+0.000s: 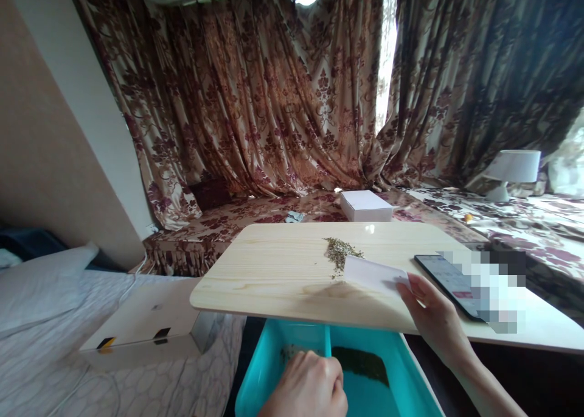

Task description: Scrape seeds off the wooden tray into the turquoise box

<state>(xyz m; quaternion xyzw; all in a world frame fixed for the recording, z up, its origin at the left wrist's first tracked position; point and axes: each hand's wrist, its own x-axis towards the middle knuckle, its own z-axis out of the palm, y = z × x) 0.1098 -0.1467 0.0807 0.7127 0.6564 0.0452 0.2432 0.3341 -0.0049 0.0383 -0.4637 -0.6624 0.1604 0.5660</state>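
Observation:
My right hand (426, 301) pinches a white card (374, 274) over the wooden tabletop (269, 265). The card's far end meets the near right side of a loose pile of small greenish-brown grains (340, 252). Below the table's front edge is a turquoise bin (253, 359) with a divider (327, 341). Dark green grains (362, 363) lie in its right compartment, and a few scattered bits show in the left one. My left hand (305, 386) is closed over the bin near the divider; its curled fingertips are hidden, so what they hold cannot be seen.
A dark-framed tablet (449, 286), partly blurred out, lies on the table's right. Behind the table stands a white box (365, 204) on a patterned ledge. To the left, a larger white box (150, 319) rests on the bed (27, 356). A lamp (515, 167) stands far right.

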